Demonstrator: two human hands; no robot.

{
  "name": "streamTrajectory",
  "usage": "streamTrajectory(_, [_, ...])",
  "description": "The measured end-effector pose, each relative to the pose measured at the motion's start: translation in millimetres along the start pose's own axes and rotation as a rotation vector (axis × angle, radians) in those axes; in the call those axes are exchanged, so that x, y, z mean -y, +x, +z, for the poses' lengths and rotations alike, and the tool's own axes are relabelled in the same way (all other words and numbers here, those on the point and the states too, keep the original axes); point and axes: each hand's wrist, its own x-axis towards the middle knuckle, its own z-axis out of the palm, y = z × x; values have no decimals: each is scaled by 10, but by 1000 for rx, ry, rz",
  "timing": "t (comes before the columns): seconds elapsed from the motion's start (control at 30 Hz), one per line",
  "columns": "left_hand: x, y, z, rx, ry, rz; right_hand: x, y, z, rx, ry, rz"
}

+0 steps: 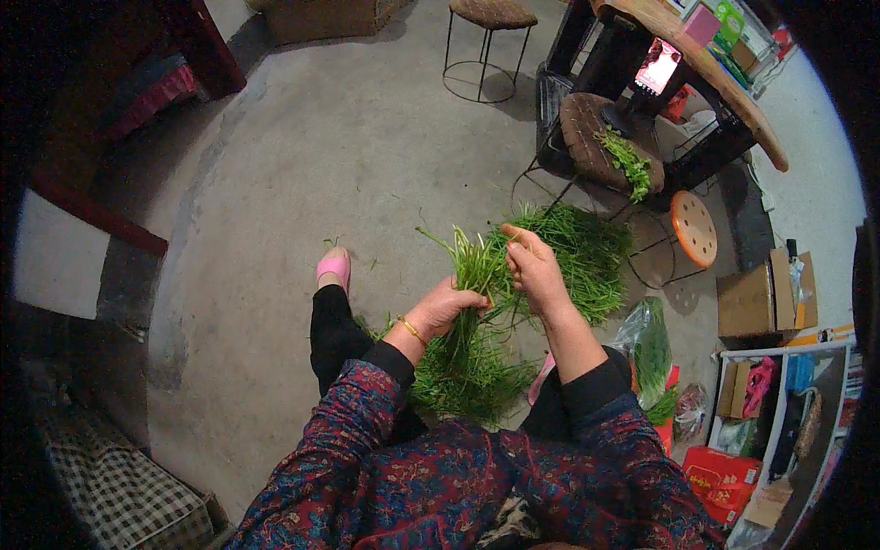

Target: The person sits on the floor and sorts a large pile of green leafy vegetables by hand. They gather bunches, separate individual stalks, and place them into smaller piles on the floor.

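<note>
A bunch of thin green stems with pale ends, like Chinese chives (471, 268), stands upright in my left hand (440, 311), gripped between thumb and fingers. Just right of its top is my right hand (537, 269), fingers curled and thumb near the index finger. A thin green strand seems to be at those fingertips, but it is too small to tell whether they hold it. Beyond my right hand, a large heap of the same greens (584, 265) lies on the concrete floor. Another pile (474, 378) spreads on the floor below my left hand, between my feet.
A stool with a brown cushion (584, 137) bears leafy greens (629, 165) and a lit phone (658, 67). Nearby are an orange-topped stool (694, 229), a cardboard box (746, 302) and a plastic bag of greens (652, 350). A white shelf (780, 412) stands at right.
</note>
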Motion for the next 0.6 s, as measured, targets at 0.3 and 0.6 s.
streamTrajectory(0.3, [-35, 1, -19, -6, 22, 8, 17, 25, -40, -74, -152, -65])
streamTrajectory(0.6, [-45, 2, -116, -50, 62, 12, 116, 57, -168, -183, 24, -240])
